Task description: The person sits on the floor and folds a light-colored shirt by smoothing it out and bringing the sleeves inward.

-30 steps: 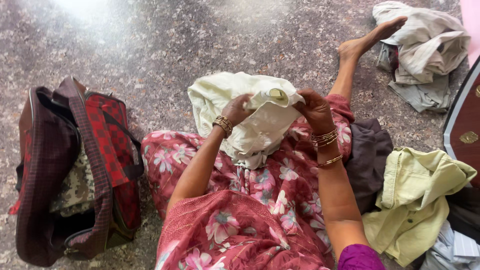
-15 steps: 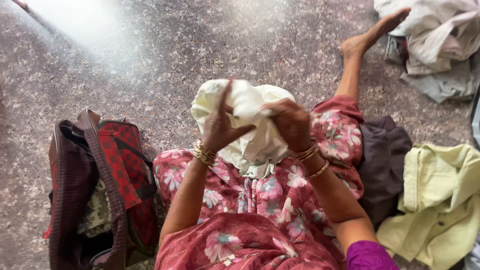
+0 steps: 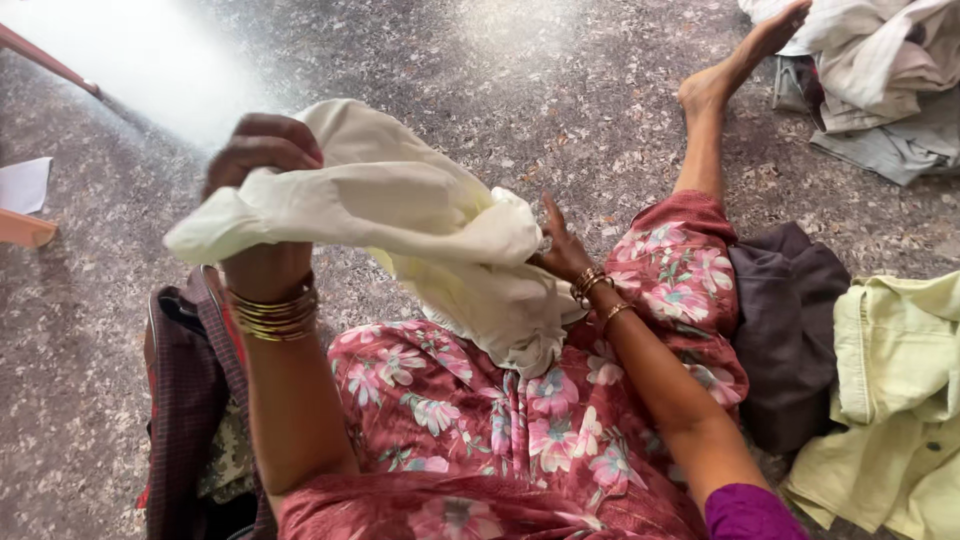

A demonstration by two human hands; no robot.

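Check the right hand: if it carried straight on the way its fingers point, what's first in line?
The right hand points up and left into the cream cloth it grips; beyond that only bare floor shows, though depth is unclear.

A plaid bag point(image 3: 185, 400) lies left; a dark garment point(image 3: 790, 330), pale green shirt point(image 3: 895, 400) and clothes heap point(image 3: 880, 80) lie right.

Left hand point(image 3: 262, 165) raised high, fingers curled shut in a grip, wrist ringed with gold bangles, forearm upright. Right hand point(image 3: 560, 250) lower, arm stretched forward, fingers partly splayed, wrist bangled, grip unclear.
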